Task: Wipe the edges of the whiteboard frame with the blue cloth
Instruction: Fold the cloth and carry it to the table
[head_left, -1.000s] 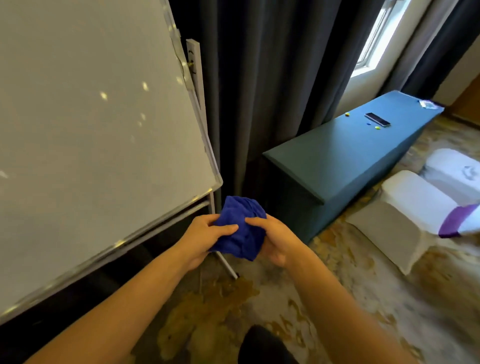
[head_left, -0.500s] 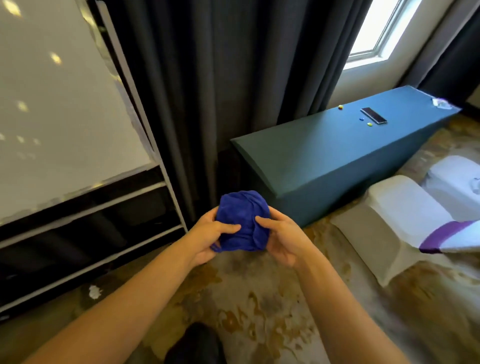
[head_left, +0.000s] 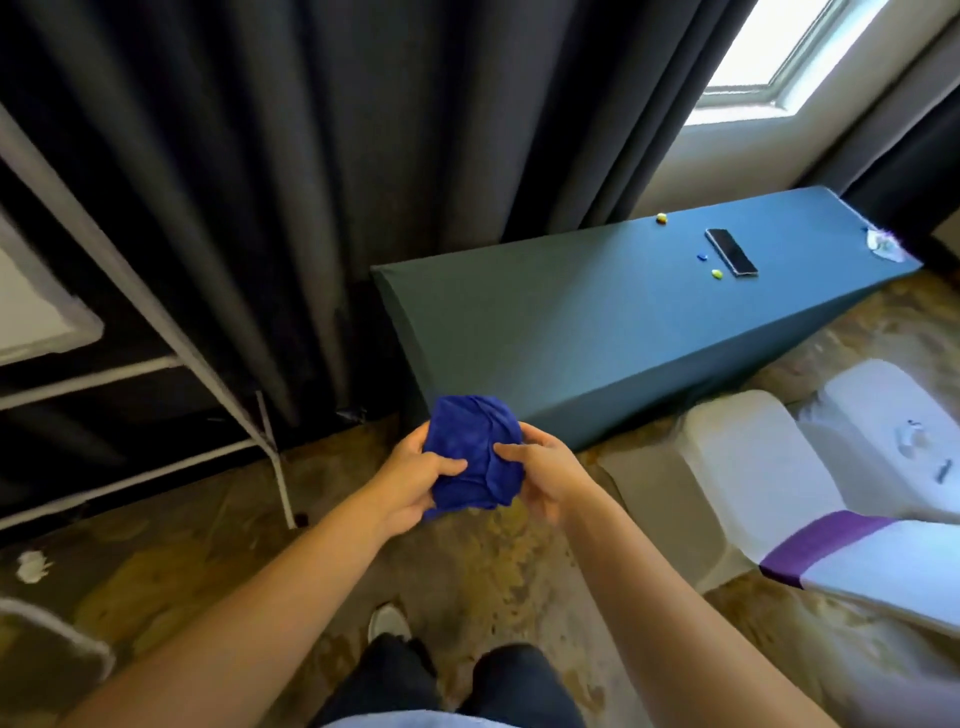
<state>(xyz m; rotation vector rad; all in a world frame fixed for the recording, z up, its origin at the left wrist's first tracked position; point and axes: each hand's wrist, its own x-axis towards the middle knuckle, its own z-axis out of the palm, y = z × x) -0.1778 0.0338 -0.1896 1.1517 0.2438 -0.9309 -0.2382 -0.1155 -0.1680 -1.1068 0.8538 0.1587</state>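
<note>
Blue cloth (head_left: 470, 457), bunched between left hand (head_left: 410, 480) and right hand (head_left: 545, 475), both closed around it; soft, light and limp by appearance, best gripped as 1 wad; whiteboard frame (head_left: 78, 317) at far left; patterned carpet (head_left: 467, 582), dark curtains (head_left: 311, 156), teal-covered table (head_left: 597, 322).

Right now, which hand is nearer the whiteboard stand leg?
Left. The left hand grips the blue cloth on the side toward the stand leg; the right hand is farther right.
</note>
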